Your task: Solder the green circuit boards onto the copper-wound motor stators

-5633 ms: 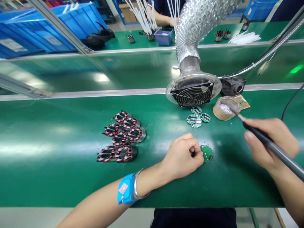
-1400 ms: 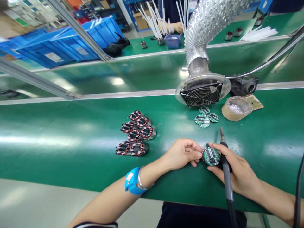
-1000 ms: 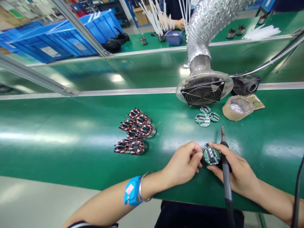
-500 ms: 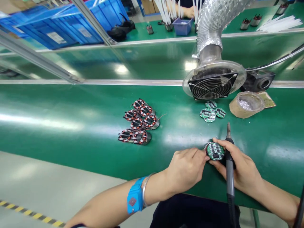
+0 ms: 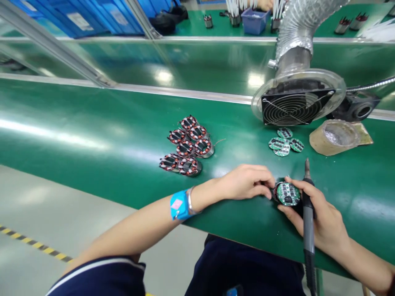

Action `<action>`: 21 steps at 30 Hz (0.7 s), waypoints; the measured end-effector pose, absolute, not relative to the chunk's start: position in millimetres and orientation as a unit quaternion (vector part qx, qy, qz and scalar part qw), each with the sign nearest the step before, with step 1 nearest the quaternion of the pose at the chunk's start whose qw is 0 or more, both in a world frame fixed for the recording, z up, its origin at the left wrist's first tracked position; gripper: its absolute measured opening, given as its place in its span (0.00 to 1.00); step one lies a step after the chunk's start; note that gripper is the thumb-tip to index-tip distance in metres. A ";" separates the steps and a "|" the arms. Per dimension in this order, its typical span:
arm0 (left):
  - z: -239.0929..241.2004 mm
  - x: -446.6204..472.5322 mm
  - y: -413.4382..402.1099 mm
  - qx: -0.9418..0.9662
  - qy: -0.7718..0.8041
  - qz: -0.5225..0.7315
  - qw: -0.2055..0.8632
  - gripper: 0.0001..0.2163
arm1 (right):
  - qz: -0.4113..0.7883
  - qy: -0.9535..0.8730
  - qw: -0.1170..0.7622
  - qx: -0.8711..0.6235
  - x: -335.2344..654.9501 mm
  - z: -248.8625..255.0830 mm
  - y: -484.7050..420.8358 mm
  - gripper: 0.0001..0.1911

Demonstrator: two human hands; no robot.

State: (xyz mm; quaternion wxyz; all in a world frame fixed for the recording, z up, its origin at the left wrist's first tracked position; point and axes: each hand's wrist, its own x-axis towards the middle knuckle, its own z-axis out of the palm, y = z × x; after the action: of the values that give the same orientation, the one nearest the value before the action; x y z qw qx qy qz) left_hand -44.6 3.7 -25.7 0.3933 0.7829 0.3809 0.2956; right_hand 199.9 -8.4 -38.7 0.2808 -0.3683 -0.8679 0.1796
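Cradling a motor unit [image 5: 276,193] between thumb and fingers, the right hand [image 5: 328,218] also keeps a soldering iron [image 5: 308,224] tucked against the palm side. The iron's tip points forward, away from both hands, presumably so the hot end touches nothing while the fingers work. A round circuit board [image 5: 288,194] caps the unit, its component side tilted up toward the wearer, likely to keep it in plain sight. The left hand [image 5: 247,183] has its fingers curled, the tips at the unit's left edge; whether they pinch a wire there I cannot tell. A blue wrist strap [image 5: 180,204] sits on that arm, probably as static protection for the boards.

Just beyond the unit lie four loose circuit boards [image 5: 277,143], some overlapping, within easy reach. To their right stands a tub [image 5: 324,142] with something silvery inside, perhaps for cleaning the tip, and near it a black iron holder [image 5: 354,107]. Above the boards hangs a fume extractor fan [image 5: 290,109] on a foil duct [image 5: 298,33], seemingly placed to draw smoke off. Seven wound stators [image 5: 188,166] cluster on the left of the green bench [image 5: 123,135], apart from the boards, wound ends upward. On the far bench sits a purple-blue bin [image 5: 254,22], a co-worker's hand [image 5: 264,4] behind it.
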 end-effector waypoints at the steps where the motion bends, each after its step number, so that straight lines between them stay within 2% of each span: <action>1: -25.7 -44.3 11.4 0.782 0.364 0.297 0.410 0.05 | 0.171 -0.871 0.279 -0.367 200.1 -38.4 -8.1 0.30; 5: -27.6 -38.0 29.8 0.768 0.316 0.294 0.473 0.08 | 0.148 -0.879 0.271 -0.362 200.4 -36.4 -6.5 0.31; 9: -26.7 -30.4 26.2 0.740 0.334 0.288 0.508 0.09 | 0.155 -0.878 0.261 -0.371 201.4 -33.6 -6.0 0.32; 14: -23.7 -29.6 11.6 0.681 0.404 0.309 0.527 0.08 | 0.156 -0.867 0.256 -0.398 201.2 -32.0 -5.1 0.29; 18: -26.1 -35.7 4.6 0.680 0.402 0.314 0.527 0.09 | 0.144 -0.865 0.249 -0.412 202.5 -33.6 -2.7 0.29; 21: -29.5 -37.1 3.9 0.683 0.401 0.334 0.511 0.07 | 0.149 -0.869 0.256 -0.397 207.9 -34.5 -1.2 0.34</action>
State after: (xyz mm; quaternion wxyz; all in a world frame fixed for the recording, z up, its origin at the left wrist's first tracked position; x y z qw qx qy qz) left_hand -37.1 3.9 -29.5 0.5109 0.6828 0.4015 0.3340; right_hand 207.9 -1.2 -34.5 0.2557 -0.3969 -0.8688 0.1492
